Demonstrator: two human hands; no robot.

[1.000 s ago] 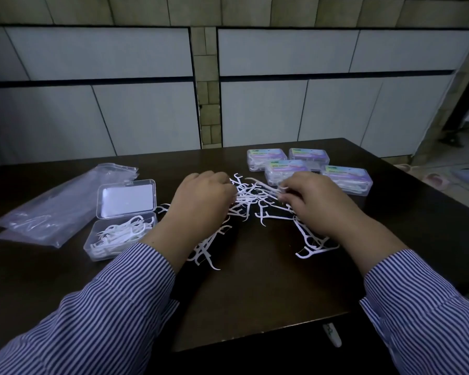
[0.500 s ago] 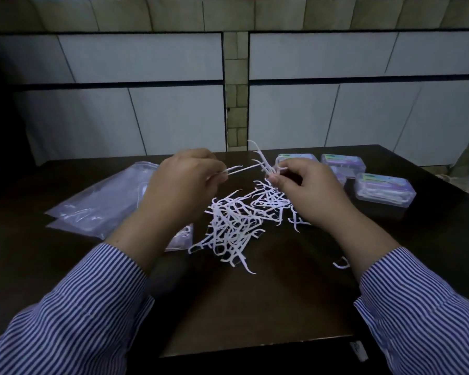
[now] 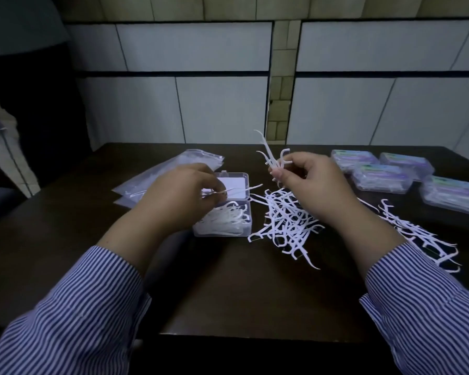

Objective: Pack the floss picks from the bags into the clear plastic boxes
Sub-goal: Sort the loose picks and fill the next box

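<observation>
An open clear plastic box (image 3: 244, 229) partly filled with white floss picks stands on the dark table, its lid (image 3: 234, 186) tipped back. My left hand (image 3: 178, 197) hovers over the box and pinches a floss pick (image 3: 241, 189) that points right. My right hand (image 3: 313, 185) is raised above a loose pile of floss picks (image 3: 286, 224) and pinches a small bunch of picks (image 3: 274, 158) pointing upward. More loose picks (image 3: 417, 234) lie to the right of my right arm.
Empty clear bags (image 3: 171, 171) lie behind the open box at the left. Several closed, filled boxes (image 3: 382, 175) sit at the back right of the table (image 3: 241, 293). A tiled wall stands behind the table's far edge.
My left hand has moved left and down over the open box with one pick. My right hand stays raised with its bunch. The camera has turned left, so the box shows again.
</observation>
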